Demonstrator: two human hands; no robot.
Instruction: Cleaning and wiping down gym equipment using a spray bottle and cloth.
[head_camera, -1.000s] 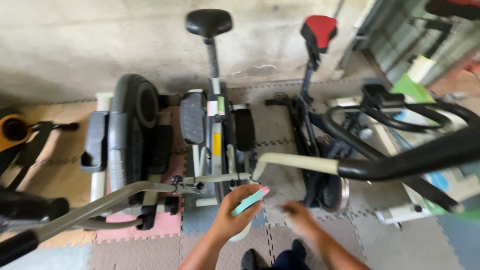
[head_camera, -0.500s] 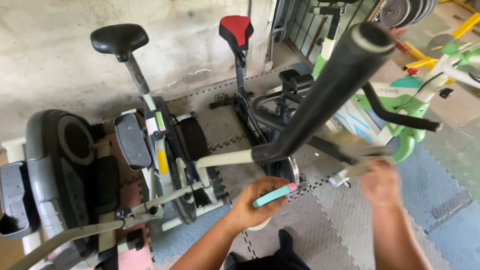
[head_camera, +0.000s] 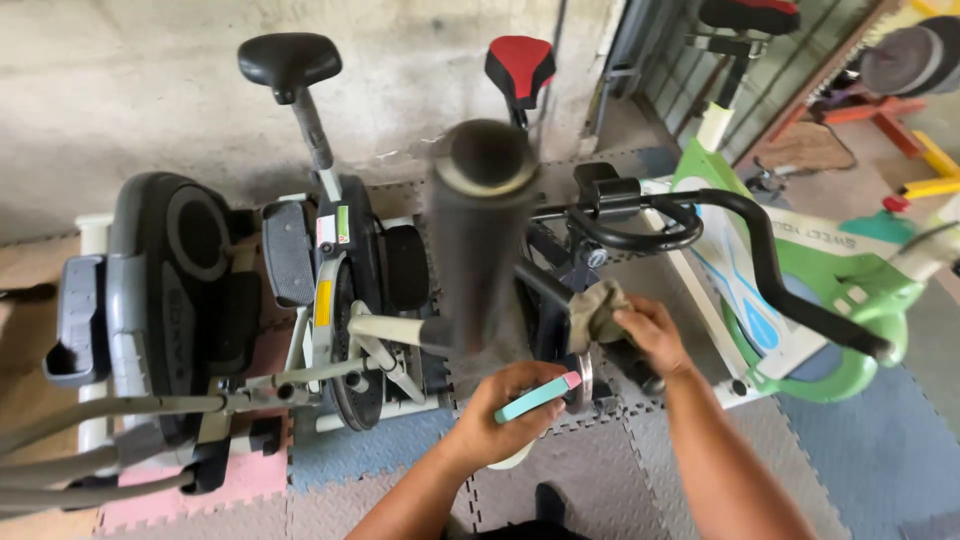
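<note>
Grey cloth (head_camera: 597, 310) sits gripped in the right hand (head_camera: 650, 335); left hand (head_camera: 505, 425) fingers (head_camera: 535, 385) wrap a teal spray bottle (head_camera: 537, 398).

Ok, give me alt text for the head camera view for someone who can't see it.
Seen from above, a person's right hand presses a grey cloth against an exercise bike, while the left hand holds a teal bottle with a pink cap. A blurred dark handlebar grip fills the centre, with more exercise machines on foam floor tiles around.
</note>
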